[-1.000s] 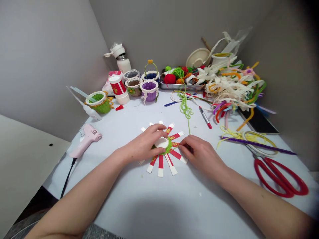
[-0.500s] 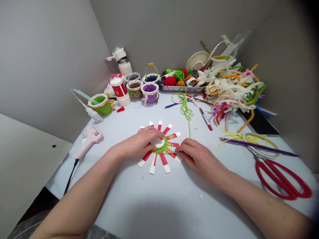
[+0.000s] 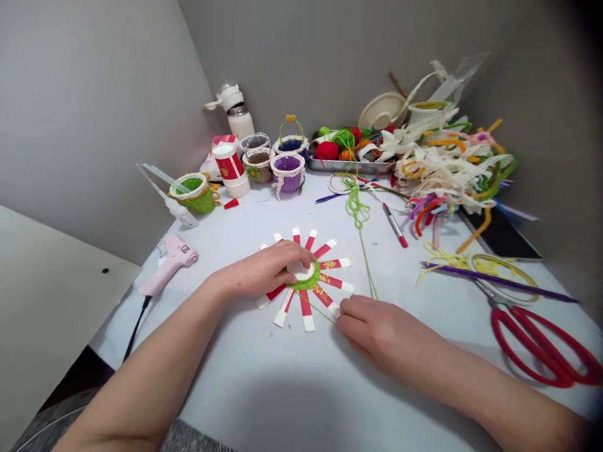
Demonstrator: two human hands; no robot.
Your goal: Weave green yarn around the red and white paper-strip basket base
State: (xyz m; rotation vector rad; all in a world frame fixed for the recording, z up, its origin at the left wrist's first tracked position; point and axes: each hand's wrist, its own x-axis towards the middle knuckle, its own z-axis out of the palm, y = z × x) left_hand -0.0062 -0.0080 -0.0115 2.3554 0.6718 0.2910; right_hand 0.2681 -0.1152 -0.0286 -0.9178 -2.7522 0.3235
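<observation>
Here, right hand (image 3: pixel 372 331) low, palm down

The person's left hand (image 3: pixel 276 267) holds the splayed paper cup (image 3: pixel 304 273), ringed at its base with green yarn (image 3: pixel 305 285); the right hand (image 3: pixel 370 326), to the cup's near right, pinches a yarn strand (image 3: pixel 318 309). A pink hot glue gun (image 3: pixel 170 258) lies left of the cup, red-handled scissors (image 3: pixel 536 336) right, a purple pot (image 3: pixel 289 177) beyond.

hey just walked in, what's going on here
A person's left hand rests on a white disc with red-and-white strips splayed around it. Green yarn rings the disc. The right hand pinches the strand, drawn out toward the near right; yarn also runs from that hand to a loose green bundle.
</observation>
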